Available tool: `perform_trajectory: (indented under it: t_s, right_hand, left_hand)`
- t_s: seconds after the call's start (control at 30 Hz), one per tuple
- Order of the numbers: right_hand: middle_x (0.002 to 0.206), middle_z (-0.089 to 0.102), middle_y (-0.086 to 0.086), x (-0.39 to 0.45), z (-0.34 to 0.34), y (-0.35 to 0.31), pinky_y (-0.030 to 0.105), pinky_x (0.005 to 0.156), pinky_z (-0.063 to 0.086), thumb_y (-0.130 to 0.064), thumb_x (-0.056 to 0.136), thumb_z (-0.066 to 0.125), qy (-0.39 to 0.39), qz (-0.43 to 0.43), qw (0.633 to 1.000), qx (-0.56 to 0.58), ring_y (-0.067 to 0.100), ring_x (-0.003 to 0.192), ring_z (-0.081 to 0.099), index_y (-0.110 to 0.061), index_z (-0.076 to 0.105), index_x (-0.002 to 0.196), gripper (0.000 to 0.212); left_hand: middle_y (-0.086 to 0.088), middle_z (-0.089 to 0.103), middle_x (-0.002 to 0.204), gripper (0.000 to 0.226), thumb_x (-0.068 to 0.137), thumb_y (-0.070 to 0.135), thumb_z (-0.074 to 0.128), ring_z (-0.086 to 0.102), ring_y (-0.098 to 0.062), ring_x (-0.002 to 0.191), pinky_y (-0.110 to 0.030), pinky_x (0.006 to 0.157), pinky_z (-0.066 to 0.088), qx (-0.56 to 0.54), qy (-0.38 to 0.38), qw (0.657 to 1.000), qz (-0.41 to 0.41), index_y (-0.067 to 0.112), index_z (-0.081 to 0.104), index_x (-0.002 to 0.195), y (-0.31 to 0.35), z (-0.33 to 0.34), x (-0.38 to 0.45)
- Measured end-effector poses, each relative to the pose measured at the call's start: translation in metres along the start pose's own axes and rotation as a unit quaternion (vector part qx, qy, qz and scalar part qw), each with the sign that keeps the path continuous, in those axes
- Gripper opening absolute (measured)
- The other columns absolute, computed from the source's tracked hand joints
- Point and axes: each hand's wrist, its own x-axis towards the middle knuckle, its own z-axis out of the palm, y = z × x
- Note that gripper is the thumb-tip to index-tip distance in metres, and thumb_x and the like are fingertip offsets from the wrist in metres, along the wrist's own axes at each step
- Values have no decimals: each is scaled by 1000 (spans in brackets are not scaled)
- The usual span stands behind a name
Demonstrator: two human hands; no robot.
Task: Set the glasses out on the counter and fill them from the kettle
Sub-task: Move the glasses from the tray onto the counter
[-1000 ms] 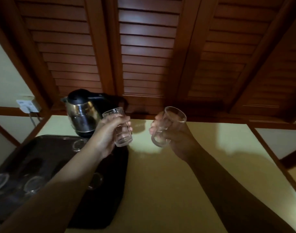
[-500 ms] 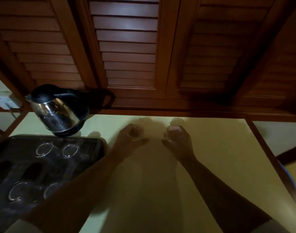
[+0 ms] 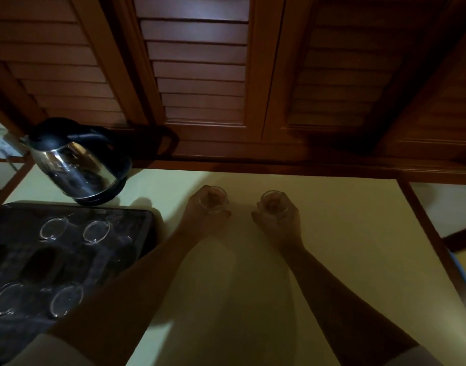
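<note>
Wrapping fingers [image 3: 222,213] round a glass each, left hand [image 3: 204,216] and right hand [image 3: 278,220] set both upright on the far tabletop [image 3: 345,233], mouths up for pouring; kettle [image 3: 78,162] far left, tray [image 3: 136,233] glasses waiting.

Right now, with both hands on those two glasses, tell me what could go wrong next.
1. The light is dim and the two glasses are clear, so a pour from the kettle could miss a rim.
2. Reaching for the kettle, the left hand passes over the tray of other glasses and could knock one.
</note>
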Motion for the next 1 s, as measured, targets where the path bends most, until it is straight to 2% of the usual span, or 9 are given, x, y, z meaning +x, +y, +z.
perform_trajectory:
  t_s: [0.1,0.2,0.27,0.33,0.47,0.63,0.73,0.87,1.0]
  right_hand:
    - [113,72,-7,-1,-6,-1,41,88,62,-43,63,89,-20,10,1000,-9,15,103,71,-31,67,112,55]
    - [143,55,-5,-7,-18,-4,12,93,52,-33,67,98,-10,12,1000,-17,17,130,56,-22,50,147,94]
    - [154,46,-4,-15,-31,-8,22,107,47,-45,65,96,11,-15,1000,-6,12,141,47,-19,43,154,107]
    - [160,41,-8,-22,-43,-20,37,116,41,-59,68,89,23,-53,998,-27,-2,144,40,-22,38,159,110]
    - [159,42,-12,-25,-50,-72,33,113,41,-50,81,81,16,-140,987,-81,-9,142,38,-24,41,157,90]
    - [142,57,-20,-30,-7,-161,24,95,54,-46,78,79,-74,-175,979,-69,-3,127,58,-34,55,140,68]
    - [137,62,-16,-38,34,-196,28,87,58,-50,76,79,-151,-186,967,-81,4,119,64,-33,58,139,68]
    - [133,63,-11,-48,101,-215,27,80,57,-59,74,83,-255,-206,931,-163,6,111,66,-35,54,140,76]
    - [132,61,-1,-61,171,-216,33,91,56,-55,78,84,-331,-205,886,-254,13,112,63,-32,50,145,80]
  left_hand:
    - [-4,71,105,44,74,19,97,69,-15,97,-53,98,60,-17,-16,999,-25,5,69,105,4,-1,-1]
    - [1,60,134,106,55,47,99,61,-2,115,-20,104,52,12,-30,999,-38,14,51,144,17,-9,-11]
    - [2,51,146,131,52,44,99,55,7,123,-10,98,48,-1,-27,999,-30,14,31,159,28,-20,-23]
    - [-4,40,161,141,55,27,106,45,2,134,-20,103,45,-2,-11,999,-35,15,19,165,43,-33,-34]
    - [4,35,165,132,62,26,104,40,-15,146,-30,109,41,19,0,999,-31,26,22,165,87,-80,-57]
    - [14,64,132,85,75,31,95,67,-3,110,-29,96,59,162,-106,980,51,35,51,147,150,-170,-79]
    - [15,65,126,67,77,45,93,64,-6,111,-28,94,55,301,-183,932,85,36,61,135,158,-226,-78]
    - [10,64,131,76,73,66,87,63,-14,118,-34,98,56,437,-212,874,32,38,57,138,142,-285,-72]
    - [7,53,153,97,72,71,84,57,-18,134,-36,108,52,505,-283,815,-6,38,44,154,110,-314,-70]
